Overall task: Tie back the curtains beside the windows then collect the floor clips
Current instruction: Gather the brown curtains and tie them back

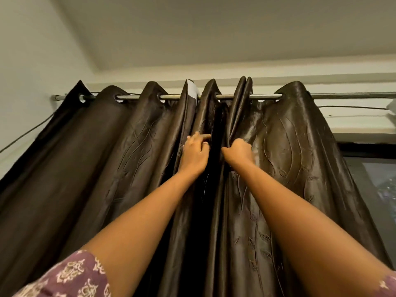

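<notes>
— Both hands are raised to the dark brown curtains [132,168]; how is each one set?

— At the left, a fold of fabric is touched by the left hand [194,154], its fingers loosely bent and its forefinger stretched toward the dark gap between the panels. Whether cloth is actually pinched there cannot be told. Just beside it, on the far side of the gap, the edge of the next panel is grasped by the right hand [239,152], which is clenched around a gathered pleat.

— And where are the curtains hung?

— They are threaded by eyelets onto a metal rod [265,96] close under the ceiling [214,35], and are bunched in deep folds from the left wall [32,61] across to the middle. A white label [192,90] is seen at the top of one fold. An embossed leaf pattern is carried by the shiny fabric.

— What is seen further right?

— Part of a dark window [377,181] is left uncovered beside the last panel. A patterned purple sleeve [70,275] is worn on the left arm.
</notes>
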